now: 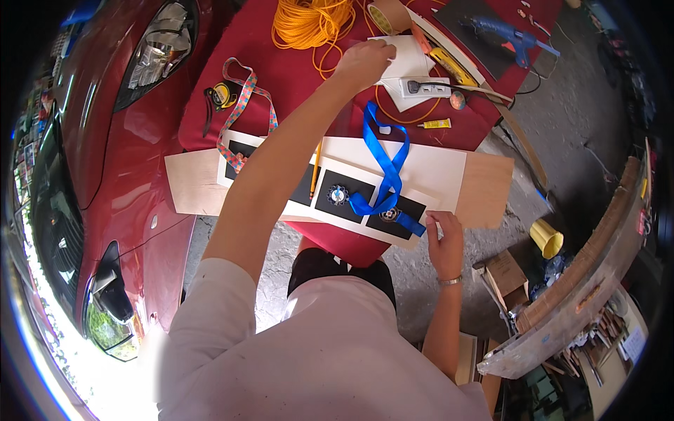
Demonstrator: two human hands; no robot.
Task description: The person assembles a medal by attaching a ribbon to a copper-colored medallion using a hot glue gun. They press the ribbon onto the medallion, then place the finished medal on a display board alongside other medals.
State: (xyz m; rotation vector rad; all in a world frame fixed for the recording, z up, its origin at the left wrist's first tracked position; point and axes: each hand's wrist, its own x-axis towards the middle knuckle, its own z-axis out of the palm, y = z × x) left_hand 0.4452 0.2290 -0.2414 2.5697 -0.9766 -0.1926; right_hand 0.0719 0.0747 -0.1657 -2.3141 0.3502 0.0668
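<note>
Head view: left hand (365, 62) reaches far across the table (281, 77), fingers lying on white paper sheets (407, 59), apparently loose, not clenched. Right hand (444, 242) pinches the near edge of the white board (421, 165) with black panels, by the blue ribbon (386, 165). Risk: the board overhangs the table on a plywood sheet (193, 182); leaning on it could tip it. The outstretched arm may snag the orange cord (309, 24). Around: pencil (316, 168), glue tube (437, 124), power strip (425, 87), tape measure (223, 95), red car (105, 140) close at left
</note>
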